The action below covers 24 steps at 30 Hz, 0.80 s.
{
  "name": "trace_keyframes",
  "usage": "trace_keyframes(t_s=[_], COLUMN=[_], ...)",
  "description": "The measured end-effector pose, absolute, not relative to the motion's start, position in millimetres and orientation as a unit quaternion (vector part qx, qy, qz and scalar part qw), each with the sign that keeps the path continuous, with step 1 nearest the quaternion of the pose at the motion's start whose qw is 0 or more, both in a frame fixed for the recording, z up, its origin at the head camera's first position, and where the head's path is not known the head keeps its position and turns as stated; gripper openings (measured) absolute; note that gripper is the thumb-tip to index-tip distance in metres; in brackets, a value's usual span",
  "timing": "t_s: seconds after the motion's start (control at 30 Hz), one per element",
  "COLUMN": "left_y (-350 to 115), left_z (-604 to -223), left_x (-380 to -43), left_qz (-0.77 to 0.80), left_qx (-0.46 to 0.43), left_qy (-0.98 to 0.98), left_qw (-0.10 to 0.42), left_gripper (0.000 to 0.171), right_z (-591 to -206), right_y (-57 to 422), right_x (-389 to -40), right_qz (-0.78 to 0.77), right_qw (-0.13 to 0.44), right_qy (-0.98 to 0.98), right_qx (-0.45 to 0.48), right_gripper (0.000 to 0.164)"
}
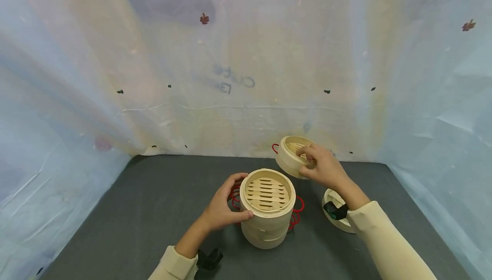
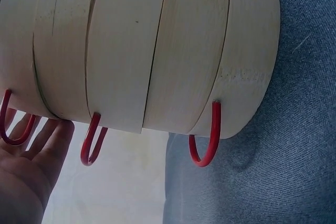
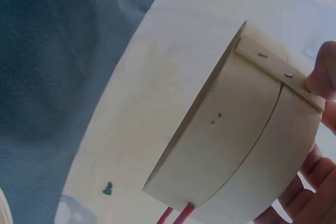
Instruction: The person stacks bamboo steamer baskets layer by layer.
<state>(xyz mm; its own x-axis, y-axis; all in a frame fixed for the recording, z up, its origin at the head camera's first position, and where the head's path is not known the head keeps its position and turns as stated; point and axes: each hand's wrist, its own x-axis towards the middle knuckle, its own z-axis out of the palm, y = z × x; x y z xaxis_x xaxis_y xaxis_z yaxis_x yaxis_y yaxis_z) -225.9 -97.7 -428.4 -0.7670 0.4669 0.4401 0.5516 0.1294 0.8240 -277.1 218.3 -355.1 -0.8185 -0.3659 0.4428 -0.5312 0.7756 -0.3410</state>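
Note:
A stack of round bamboo steamer baskets (image 1: 265, 228) with red side handles stands on the dark cloth, its slatted top facing up. My left hand (image 1: 223, 207) holds the stack's upper part, thumb at the near rim and fingers around the left side. In the left wrist view, those fingers (image 2: 58, 140) touch the pale wall beside the red handles (image 2: 210, 140). Behind the stack and to its right, my right hand (image 1: 324, 166) grips another bamboo steamer basket (image 1: 286, 160) by its rim, raised and tilted. The right wrist view shows that basket's side wall (image 3: 231, 124) and a stapled strip.
Partly behind the right forearm, a round bamboo piece (image 1: 342, 224) lies on the cloth. A dark cloth (image 1: 153, 211) covers the table. Pale sheeting (image 1: 246, 57) with small leaf marks hangs at the back and both sides. Each wrist wears a black strap (image 1: 336, 211).

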Motion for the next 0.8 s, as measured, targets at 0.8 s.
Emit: trace_keyframes(t_s=[0.8], left_y=[-99.4], left_z=[-429.4], left_x=[-226.2], left_qz=[-0.555], left_qx=[-0.341], left_qy=[-0.758], left_qw=[0.044], left_gripper=[0.085], right_z=[-321.7], right_y=[206.2], right_x=[-252.4], right_qz=[0.211], right_qw=[0.262], right_qy=[-0.887], right_qx=[0.316], right_gripper=[0.029])
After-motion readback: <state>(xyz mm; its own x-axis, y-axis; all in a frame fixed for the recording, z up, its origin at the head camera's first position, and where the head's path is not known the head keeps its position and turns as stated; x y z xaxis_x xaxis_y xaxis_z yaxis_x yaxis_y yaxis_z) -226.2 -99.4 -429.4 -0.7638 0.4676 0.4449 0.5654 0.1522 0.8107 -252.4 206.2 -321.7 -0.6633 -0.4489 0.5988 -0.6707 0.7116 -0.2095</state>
